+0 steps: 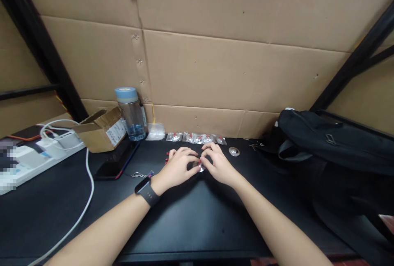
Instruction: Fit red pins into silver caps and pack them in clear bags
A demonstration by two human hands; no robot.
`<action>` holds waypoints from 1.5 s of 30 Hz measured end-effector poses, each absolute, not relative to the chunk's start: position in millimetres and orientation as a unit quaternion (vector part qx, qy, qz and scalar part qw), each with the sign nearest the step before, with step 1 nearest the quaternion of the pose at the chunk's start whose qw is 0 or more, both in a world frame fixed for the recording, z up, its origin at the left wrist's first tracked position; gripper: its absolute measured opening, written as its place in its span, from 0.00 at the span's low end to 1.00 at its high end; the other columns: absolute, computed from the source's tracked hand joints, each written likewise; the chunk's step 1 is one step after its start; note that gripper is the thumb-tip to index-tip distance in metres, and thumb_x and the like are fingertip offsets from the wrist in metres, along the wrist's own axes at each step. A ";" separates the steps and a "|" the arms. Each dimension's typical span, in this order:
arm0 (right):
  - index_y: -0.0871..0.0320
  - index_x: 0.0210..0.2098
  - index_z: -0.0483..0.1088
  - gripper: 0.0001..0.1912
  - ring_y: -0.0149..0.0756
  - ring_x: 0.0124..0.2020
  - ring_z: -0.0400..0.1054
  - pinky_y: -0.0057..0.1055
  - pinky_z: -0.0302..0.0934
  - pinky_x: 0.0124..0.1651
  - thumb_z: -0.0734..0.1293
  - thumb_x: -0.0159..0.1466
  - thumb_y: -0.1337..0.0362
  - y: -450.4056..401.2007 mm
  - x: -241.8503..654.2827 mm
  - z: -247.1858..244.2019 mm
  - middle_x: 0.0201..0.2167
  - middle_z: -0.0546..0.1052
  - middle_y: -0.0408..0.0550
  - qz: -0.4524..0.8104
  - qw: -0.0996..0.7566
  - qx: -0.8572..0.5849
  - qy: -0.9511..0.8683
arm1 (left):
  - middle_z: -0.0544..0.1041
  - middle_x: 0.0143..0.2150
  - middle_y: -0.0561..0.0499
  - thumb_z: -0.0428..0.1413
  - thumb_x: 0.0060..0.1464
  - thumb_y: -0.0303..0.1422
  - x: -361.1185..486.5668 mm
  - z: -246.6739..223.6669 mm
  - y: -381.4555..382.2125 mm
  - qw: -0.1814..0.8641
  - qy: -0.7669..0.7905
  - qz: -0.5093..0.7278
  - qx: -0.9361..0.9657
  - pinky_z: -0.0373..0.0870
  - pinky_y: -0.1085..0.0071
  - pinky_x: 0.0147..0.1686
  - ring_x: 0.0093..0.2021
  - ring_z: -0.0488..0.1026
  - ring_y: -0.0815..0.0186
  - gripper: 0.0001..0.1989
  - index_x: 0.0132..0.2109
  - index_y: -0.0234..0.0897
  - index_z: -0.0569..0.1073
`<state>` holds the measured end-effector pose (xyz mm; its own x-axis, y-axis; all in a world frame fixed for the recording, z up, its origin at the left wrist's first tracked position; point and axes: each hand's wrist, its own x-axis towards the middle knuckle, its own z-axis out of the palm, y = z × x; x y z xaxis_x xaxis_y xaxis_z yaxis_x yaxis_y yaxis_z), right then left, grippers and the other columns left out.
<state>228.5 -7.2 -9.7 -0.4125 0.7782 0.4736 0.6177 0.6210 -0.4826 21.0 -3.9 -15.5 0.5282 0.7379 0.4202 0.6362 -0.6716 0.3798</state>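
Observation:
My left hand (180, 168) and my right hand (219, 164) meet over the black table, fingers bent around a small shiny metal disc (201, 168) with a red piece on it. Fingertips of both hands touch it, and they cover much of its outline. Just beyond the left hand, small red pieces (167, 158) peek out, partly hidden by the fingers. A loose round metal disc (234, 151) lies to the right of my right hand. Behind the hands, several clear bags (198, 138) holding similar discs with red parts lie in a row.
At the left are a stack of clear bags (155, 131), a water bottle (131, 114), an open cardboard box (98, 132), a phone (117, 161), a metal key chain (139, 174) and a power strip (49, 153) with a white cable (89, 192). A black backpack (335, 143) fills the right.

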 end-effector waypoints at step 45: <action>0.56 0.46 0.75 0.19 0.41 0.44 0.73 0.33 0.65 0.50 0.70 0.56 0.72 58.4 370.9 -35.4 0.44 0.79 0.51 0.075 0.190 -0.634 -0.746 | 0.81 0.42 0.47 0.56 0.59 0.32 -26.2 -37.4 45.1 0.008 0.533 0.237 0.812 0.53 0.55 0.51 0.50 0.68 0.52 0.07 0.34 0.43 0.78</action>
<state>370.9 58.4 -35.4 -0.1232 0.9746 0.1870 0.9174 0.1837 -0.3531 -26.2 45.1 -37.4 0.3197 0.8694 0.3769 0.8615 -0.4323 0.2663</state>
